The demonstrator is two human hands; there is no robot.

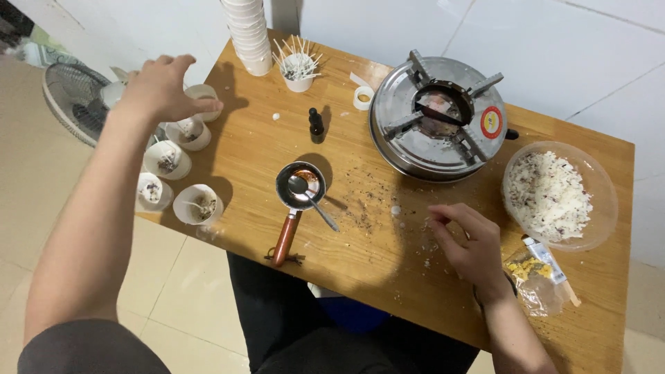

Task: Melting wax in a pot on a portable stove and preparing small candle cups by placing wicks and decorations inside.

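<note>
My left hand (163, 86) reaches out over the table's left edge, fingers spread, touching the rim of the farthest of several small white cups (202, 92). The other cups (166, 159) in that row hold dark bits and wicks. My right hand (467, 242) rests on the wooden table (346, 277), thumb and forefinger pinched close over scattered white crumbs; whether it grips anything I cannot tell. A small metal pan (299, 185) with a brown wooden handle lies between the hands, a spoon (313, 199) resting in it.
A round metal burner (440, 118) sits at the back. A clear bowl of white flakes (557, 194) stands at right, a plastic bag with yellow bits (537, 273) below it. Stacked white cups (249, 34), a cup of wicks (298, 69), a dark dropper bottle (316, 125), a tape roll (363, 98), a floor fan (73, 100).
</note>
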